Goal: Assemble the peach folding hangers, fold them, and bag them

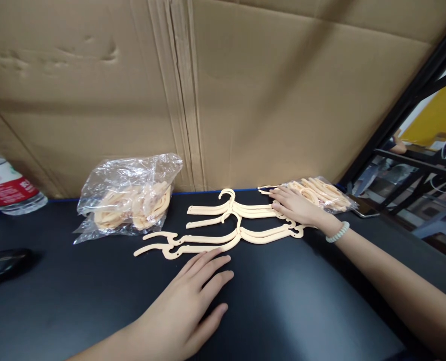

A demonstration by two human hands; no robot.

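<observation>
Cardboard stands along the far side of your black table. On the left are a red-labelled bottle and, nearer, a dark glossy object; then comes a clear bag of cream pieces. Mid-table, loose hangers lie in a near group and a far group. Your left hand is palm down, fingers spread, grasping nothing, fingertips at the near group's edge. Your right hand reaches over the far group's right end; its underside is hidden, so I cannot tell whether it pinches anything. You seem to be arranging the hangers; shifting one calls for a light grip that spares its neighbours. Further right are a second bag and a black frame.
</observation>
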